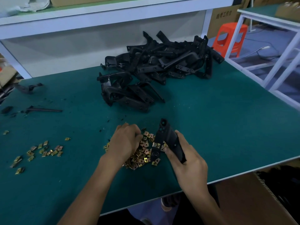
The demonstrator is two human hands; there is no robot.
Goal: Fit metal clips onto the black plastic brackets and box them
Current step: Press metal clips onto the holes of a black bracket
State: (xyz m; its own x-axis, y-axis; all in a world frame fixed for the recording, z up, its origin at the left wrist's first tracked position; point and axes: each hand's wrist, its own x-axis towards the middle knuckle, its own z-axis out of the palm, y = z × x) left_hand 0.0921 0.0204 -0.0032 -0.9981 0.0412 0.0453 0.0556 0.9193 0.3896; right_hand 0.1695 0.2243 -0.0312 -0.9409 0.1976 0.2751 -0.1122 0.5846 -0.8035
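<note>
A: Right hand (188,157) is wrapped round the bracket (164,133), held upright just over the clip pile (142,158). Tip?
B: Take one clip, open side 1st, push it on square (one looks fitted already).
A: Left hand (125,140)?
B: Fingers curl into the pile, tips hidden. Can't tell if it's got one. Box (253,200) is cut off, btm right.

Green-topped white workbench (211,119), orange plastic stool (230,38) on grey-blue floor (259,38)

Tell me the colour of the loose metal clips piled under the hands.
Brassy gold-yellow; the clips show best in the head view, the only one here.
</note>
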